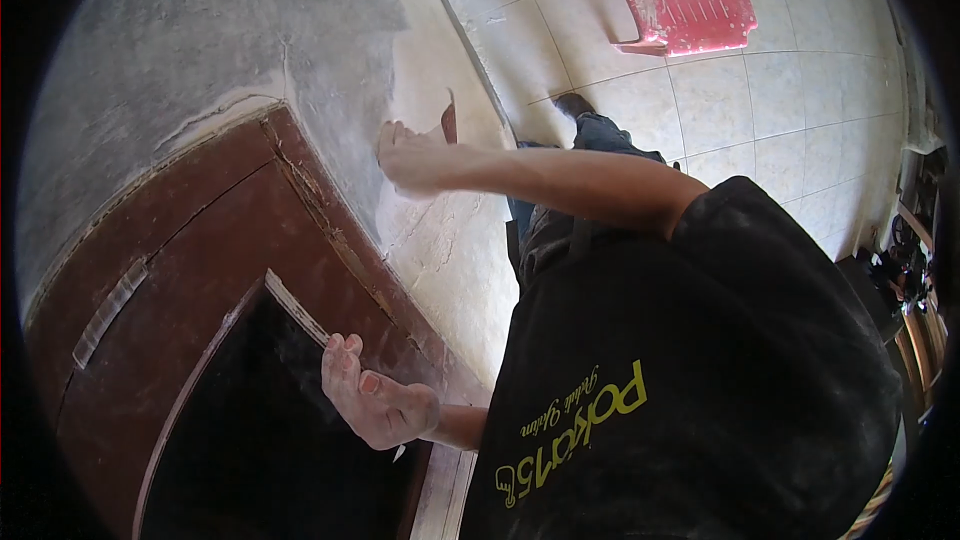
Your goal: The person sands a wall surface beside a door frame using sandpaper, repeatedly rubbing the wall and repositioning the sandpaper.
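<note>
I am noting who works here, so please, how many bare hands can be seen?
2. The right hand is at the wall, beside a brown curled piece; the left hand is before the dark panel. Others may be hidden in the dim background.

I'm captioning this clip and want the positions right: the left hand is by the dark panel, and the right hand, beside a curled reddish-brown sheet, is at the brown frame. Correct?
Not quite: the right hand is at the pale wall, as the head view shows. The sheet and left hand are as you say.
</note>
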A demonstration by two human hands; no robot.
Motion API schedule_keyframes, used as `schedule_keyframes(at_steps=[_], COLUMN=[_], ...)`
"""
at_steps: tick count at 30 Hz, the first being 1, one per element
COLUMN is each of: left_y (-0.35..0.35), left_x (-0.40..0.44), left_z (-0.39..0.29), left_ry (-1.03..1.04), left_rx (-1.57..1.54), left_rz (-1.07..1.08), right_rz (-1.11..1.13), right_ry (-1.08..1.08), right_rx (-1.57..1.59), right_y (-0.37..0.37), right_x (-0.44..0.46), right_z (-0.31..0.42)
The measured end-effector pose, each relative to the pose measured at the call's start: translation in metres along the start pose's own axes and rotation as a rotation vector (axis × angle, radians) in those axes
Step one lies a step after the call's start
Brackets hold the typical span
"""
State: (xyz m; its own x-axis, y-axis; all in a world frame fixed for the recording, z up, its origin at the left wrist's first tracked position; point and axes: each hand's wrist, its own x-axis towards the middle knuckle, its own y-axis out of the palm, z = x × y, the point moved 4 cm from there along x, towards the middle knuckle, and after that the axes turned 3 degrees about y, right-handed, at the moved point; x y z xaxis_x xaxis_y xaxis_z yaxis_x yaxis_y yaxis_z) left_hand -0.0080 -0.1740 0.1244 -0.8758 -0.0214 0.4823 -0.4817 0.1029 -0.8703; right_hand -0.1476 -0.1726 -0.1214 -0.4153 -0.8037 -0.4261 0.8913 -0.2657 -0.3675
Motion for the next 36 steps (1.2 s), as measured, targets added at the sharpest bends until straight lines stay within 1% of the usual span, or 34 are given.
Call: schedule_keyframes(at_steps=[4, 5, 8, 9, 12, 15, 18, 19, 21, 23, 25, 28, 29, 32, 35, 36], left_y=[-0.001, -0.003, 0.001, -0.002, -0.002, -0.003, -0.004, -0.005, -0.004, -0.002, -0.005, -0.002, -0.002, -0.002, -0.002, -0.002], left_x=[-0.003, -0.002, 0.001, 0.001, 0.0, -0.001, -0.003, -0.003, -0.002, -0.001, -0.002, -0.002, -0.003, 0.0, 0.0, 0.0], left_z=[0.001, -0.001, 0.0, 0.0, 0.0, 0.002, 0.003, 0.003, 0.003, 0.004, 0.004, 0.003, 0.003, 0.001, 0.0, 0.001], left_ry=[-0.033, -0.037, -0.047, -0.05, -0.048, -0.035, -0.033, -0.038, -0.055, -0.018, -0.018, -0.057, -0.06, -0.061, -0.06, -0.06], left_rx=[0.005, 0.014, 0.024, 0.02, -0.003, -0.027, 0.008, -0.001, -0.011, -0.02, -0.035, -0.066, -0.065, -0.045, -0.042, -0.044], left_rz=[-0.013, -0.005, -0.045, -0.048, -0.001, -0.022, 0.012, 0.023, 0.024, 0.029, 0.031, -0.015, -0.021, -0.03, -0.026, -0.025], right_rz=[-0.129, -0.102, -0.032, -0.078, -0.048, -0.079, 0.046, -0.109, -0.104, -0.033, 0.112, -0.267, -0.347, -0.268, -0.292, -0.243], right_ry=[0.155, 0.195, 0.045, -0.048, 0.028, 0.07, -0.045, -0.155, -0.097, -0.019, 0.103, 0.23, 0.164, 0.144, 0.149, 0.152], right_rx=[0.263, 0.188, 0.167, 0.035, 0.056, 0.226, -0.049, -0.023, 0.056, 0.179, 0.372, 0.473, 0.478, 0.387, -0.038, -0.107], right_y=[0.006, 0.006, -0.007, -0.004, -0.008, -0.008, 0.006, 0.012, 0.015, -0.004, -0.033, -0.021, -0.01, 0.001, 0.01, 0.011], right_x=[0.025, 0.033, -0.001, -0.017, -0.006, -0.001, -0.02, -0.033, -0.042, -0.047, -0.052, -0.042, -0.032, -0.013, -0.015, -0.011], right_z=[-0.035, -0.041, -0.008, 0.003, -0.005, -0.013, 0.005, 0.007, 0.001, -0.001, 0.001, -0.026, -0.037, -0.045, -0.025, -0.022])
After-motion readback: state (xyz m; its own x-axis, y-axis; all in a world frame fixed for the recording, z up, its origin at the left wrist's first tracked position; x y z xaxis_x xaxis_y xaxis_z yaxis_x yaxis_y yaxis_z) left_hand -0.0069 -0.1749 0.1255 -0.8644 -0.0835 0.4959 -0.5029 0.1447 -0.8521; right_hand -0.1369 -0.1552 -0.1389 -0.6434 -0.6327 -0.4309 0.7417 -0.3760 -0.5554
